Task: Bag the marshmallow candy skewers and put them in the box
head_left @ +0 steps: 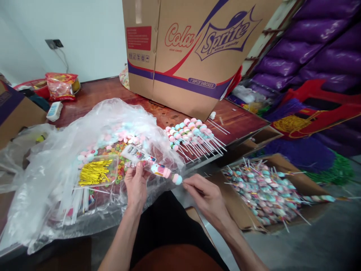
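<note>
My left hand pinches a small printed clear wrapper above the plastic sheet. A candy skewer of pink, brown and pale blue pieces is partly inside the wrapper, its blue end sticking out to the right. My right hand is closed at that end, with the fingertips where the skewer's stick would be; the stick itself is mostly hidden. Below and left of the wrapper, a clear tray holds gold twist ties. Loose candy rings in orange and green lie around it.
Unwrapped candy skewers lie stacked on the table's right side, before a large carton. To the lower right, an open cardboard box is heaped with wrapped skewers. Crumpled plastic sheeting covers the table's left part.
</note>
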Available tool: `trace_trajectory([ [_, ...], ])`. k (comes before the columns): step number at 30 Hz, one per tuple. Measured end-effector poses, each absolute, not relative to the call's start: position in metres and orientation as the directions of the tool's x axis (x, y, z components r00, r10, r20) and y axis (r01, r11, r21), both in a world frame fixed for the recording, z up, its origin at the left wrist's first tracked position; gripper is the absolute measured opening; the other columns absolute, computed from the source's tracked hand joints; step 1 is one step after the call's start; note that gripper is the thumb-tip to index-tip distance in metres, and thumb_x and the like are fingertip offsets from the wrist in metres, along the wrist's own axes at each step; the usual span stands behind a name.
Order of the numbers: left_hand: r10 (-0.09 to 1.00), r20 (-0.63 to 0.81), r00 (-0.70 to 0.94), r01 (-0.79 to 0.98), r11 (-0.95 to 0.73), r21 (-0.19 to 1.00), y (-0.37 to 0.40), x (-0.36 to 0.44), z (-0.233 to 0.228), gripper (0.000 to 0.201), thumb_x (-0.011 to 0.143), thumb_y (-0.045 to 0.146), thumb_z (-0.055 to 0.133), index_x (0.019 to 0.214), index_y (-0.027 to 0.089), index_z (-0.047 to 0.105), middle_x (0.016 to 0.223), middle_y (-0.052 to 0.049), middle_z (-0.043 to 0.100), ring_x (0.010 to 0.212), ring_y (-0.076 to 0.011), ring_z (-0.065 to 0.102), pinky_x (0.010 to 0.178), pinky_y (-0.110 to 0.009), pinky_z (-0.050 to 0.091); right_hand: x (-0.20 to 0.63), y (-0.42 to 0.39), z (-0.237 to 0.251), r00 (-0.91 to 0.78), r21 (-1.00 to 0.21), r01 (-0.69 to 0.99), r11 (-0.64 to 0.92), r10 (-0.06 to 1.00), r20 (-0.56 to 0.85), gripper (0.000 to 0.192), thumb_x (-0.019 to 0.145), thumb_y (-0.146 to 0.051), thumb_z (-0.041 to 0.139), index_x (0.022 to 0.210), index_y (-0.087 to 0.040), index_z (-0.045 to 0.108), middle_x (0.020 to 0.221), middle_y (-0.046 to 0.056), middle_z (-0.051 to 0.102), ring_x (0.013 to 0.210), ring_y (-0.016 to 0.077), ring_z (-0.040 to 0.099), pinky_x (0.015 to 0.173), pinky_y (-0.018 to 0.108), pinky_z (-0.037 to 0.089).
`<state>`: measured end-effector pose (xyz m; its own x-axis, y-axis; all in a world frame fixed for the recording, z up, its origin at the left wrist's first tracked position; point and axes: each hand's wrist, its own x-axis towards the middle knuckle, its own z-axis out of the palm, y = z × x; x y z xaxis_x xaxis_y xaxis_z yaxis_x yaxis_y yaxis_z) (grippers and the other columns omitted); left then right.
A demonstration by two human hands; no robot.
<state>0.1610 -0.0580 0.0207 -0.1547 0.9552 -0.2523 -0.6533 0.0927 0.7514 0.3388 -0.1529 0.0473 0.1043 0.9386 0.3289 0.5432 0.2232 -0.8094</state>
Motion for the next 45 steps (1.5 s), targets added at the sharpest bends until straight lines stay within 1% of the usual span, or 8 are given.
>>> trace_trajectory([
  [4,0.955,-0.239,-0.175,-0.631,0.077,0.772,-0.06,0.163,0.019,0.03,0.065,0.037,0.088,0.074,0.018,0.067,0.077,-0.001,0.074,0.068,-0.0134,0.069,0.062,-0.024,0.054,0.335,-0.154,0.043,0.112,-0.812,0.544,0.21,0.942,0.318,0.019,0.096,-0.021,0.056,0.083,-0.02,0.069,0.073,0.001,0.059,0.065,0.0135,0.056,0.061,0.026,0.042],
  [8,0.966,-0.224,-0.132,-0.612,0.098,0.785,-0.062,0.163,0.019,0.031,0.066,0.038,0.087,0.079,0.017,0.069,0.08,-0.002,0.075,0.071,-0.014,0.07,0.063,-0.023,0.053,0.334,-0.152,0.035,0.09,-0.816,0.537,0.213,0.948,0.307,0.019,0.097,-0.022,0.056,0.084,-0.021,0.07,0.072,0.0,0.058,0.066,0.0136,0.056,0.062,0.026,0.042],
  [13,0.973,-0.205,-0.11,-0.558,0.11,0.822,-0.063,0.163,0.022,0.037,0.069,0.044,0.085,0.091,0.018,0.069,0.085,-0.003,0.076,0.069,-0.0146,0.07,0.064,-0.024,0.054,0.329,-0.15,0.03,0.124,-0.794,0.563,0.231,0.926,0.357,0.017,0.097,-0.022,0.056,0.087,-0.021,0.07,0.072,0.0,0.057,0.064,0.0131,0.055,0.061,0.025,0.042],
  [19,0.969,-0.236,-0.072,-0.511,0.167,0.843,-0.073,0.171,0.019,0.039,0.072,0.047,0.082,0.094,0.019,0.067,0.092,-0.005,0.076,0.081,-0.0167,0.072,0.072,-0.026,0.056,0.314,-0.15,0.026,0.099,-0.693,0.686,0.222,0.915,0.391,0.022,0.099,-0.017,0.049,0.09,-0.019,0.069,0.074,0.001,0.052,0.065,0.0119,0.054,0.061,0.023,0.042],
  [24,0.962,-0.269,0.044,-0.533,0.251,0.808,-0.078,0.175,0.018,0.039,0.072,0.045,0.083,0.094,0.017,0.067,0.092,-0.007,0.076,0.078,-0.0185,0.073,0.073,-0.029,0.056,0.297,-0.145,0.016,0.097,-0.614,0.753,0.235,0.885,0.456,0.027,0.101,-0.015,0.044,0.088,-0.02,0.068,0.073,0.001,0.053,0.063,0.0122,0.052,0.063,0.022,0.043],
  [30,0.945,-0.315,0.09,-0.583,0.306,0.753,-0.07,0.166,0.019,0.042,0.07,0.048,0.084,0.09,0.015,0.067,0.088,-0.01,0.076,0.076,-0.0211,0.074,0.068,-0.029,0.056,0.289,-0.143,0.017,0.117,-0.698,0.667,0.262,0.888,0.445,0.024,0.1,-0.014,0.045,0.094,-0.02,0.067,0.075,0.002,0.058,0.065,0.0134,0.057,0.063,0.023,0.046],
  [40,0.92,-0.353,0.173,-0.53,0.389,0.753,-0.066,0.157,0.017,0.04,0.07,0.045,0.085,0.091,0.015,0.069,0.083,-0.008,0.075,0.073,-0.0185,0.073,0.067,-0.026,0.055,0.285,-0.134,0.012,0.057,-0.621,0.74,0.259,0.895,0.442,0.029,0.102,-0.015,0.041,0.093,-0.019,0.069,0.076,0.003,0.058,0.065,0.0136,0.056,0.065,0.023,0.047],
  [45,0.918,-0.348,0.19,-0.48,0.397,0.783,-0.069,0.161,0.019,0.041,0.065,0.042,0.088,0.089,0.013,0.071,0.083,-0.009,0.075,0.074,-0.0181,0.072,0.07,-0.027,0.056,0.279,-0.129,0.008,0.152,-0.652,0.723,0.231,0.866,0.476,0.023,0.1,-0.016,0.046,0.086,-0.02,0.065,0.074,0.003,0.06,0.066,0.0144,0.057,0.067,0.025,0.047],
])
